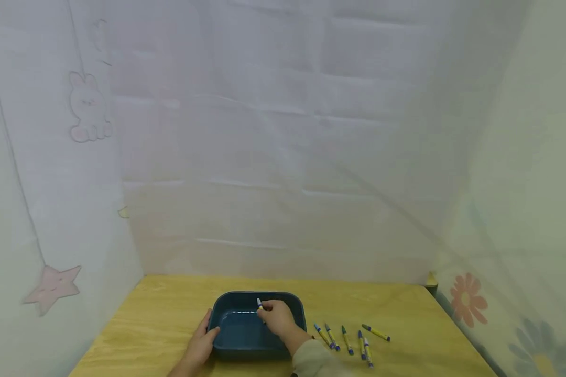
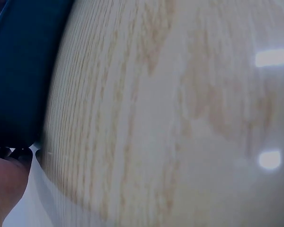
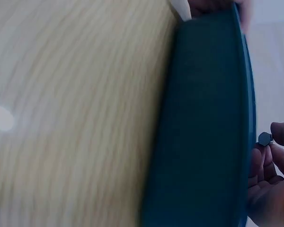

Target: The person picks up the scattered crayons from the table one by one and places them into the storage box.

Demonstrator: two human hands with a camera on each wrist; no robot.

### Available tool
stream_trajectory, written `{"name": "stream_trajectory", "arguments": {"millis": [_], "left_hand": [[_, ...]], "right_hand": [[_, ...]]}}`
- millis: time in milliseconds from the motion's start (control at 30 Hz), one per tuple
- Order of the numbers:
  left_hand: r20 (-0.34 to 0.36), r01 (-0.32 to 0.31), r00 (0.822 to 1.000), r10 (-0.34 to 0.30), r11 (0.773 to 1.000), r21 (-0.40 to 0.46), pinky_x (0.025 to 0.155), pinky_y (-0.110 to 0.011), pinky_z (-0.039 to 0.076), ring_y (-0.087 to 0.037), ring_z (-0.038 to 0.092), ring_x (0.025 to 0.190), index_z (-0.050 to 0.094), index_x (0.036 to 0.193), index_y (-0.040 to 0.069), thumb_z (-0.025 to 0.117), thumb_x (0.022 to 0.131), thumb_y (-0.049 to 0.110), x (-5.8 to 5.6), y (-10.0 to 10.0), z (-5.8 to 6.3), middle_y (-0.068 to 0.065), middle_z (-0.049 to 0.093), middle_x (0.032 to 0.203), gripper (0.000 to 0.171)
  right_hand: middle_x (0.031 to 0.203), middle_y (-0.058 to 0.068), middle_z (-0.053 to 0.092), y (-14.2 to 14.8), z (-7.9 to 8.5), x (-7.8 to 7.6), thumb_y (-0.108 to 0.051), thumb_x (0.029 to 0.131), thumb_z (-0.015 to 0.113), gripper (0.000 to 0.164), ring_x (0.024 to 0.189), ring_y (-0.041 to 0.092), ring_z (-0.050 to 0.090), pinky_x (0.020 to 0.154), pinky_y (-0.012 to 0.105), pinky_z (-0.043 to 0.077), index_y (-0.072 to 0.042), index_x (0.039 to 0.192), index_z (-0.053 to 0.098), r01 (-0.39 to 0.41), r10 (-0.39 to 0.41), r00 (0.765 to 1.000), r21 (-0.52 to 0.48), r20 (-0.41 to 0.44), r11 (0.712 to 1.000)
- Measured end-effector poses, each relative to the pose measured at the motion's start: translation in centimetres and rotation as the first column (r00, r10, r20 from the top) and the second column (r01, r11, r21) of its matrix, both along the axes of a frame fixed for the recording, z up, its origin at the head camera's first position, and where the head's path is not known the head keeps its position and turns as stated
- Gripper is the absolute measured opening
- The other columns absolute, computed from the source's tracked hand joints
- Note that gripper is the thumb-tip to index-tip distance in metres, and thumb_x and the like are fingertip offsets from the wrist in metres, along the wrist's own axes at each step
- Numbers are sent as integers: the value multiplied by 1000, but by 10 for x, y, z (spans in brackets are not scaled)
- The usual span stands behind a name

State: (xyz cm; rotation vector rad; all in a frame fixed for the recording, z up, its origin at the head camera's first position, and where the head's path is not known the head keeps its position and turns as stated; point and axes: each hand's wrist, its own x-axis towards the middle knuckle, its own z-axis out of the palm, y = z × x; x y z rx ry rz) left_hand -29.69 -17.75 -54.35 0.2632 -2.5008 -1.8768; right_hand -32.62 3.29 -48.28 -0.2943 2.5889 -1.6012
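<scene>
A dark blue rectangular box [image 1: 250, 354] with rounded corners stands on the wooden table. At its left side my left hand [image 1: 200, 343] grips it, thumb over the rim and fingers along the outer wall. My right hand [image 1: 280, 318] is above the box's inside, pinching a crayon [image 1: 259, 302] with a whitish tip between thumb and fingertips. The right wrist view catches that crayon [image 3: 264, 139] end-on, just beyond the rim. In the left wrist view, fingertips of the left hand [image 2: 7, 182] meet the box's lower corner [image 2: 19, 135].
Several crayons in yellow and blue wrappers lie loose right of the box, among them a light blue one [image 1: 324, 335], a green one [image 1: 347, 340] and a darker one set apart [image 1: 376, 332]. Pale printed sheets [image 1: 283, 157] enclose the table [image 1: 170, 298] behind and at both sides.
</scene>
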Motion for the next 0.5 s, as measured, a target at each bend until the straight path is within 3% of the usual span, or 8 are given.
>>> {"name": "stream_trajectory", "arguments": {"millis": [167, 500], "left_hand": [[-30, -3, 1000, 4, 1000, 31, 115, -67, 19, -56, 14, 143, 15, 154, -3, 47, 98, 10, -2, 4, -1, -35, 15, 156, 66], [-26, 20, 999, -18, 997, 74, 115, -67, 22, -57, 15, 142, 13, 154, -4, 46, 98, 9, 0, 9, -1, -38, 13, 154, 66]], "right_hand": [[100, 14, 71, -22, -12, -2, -10, 92, 66, 31, 78, 18, 67, 64, 35, 56, 7, 118, 65, 5, -6, 999, 34, 48, 999], [97, 10, 71, -46, -22, -8, -14, 85, 75, 24, 83, 19, 66, 75, 37, 57, 0, 104, 72, -22, -6, 994, 254, 110, 967]]}}
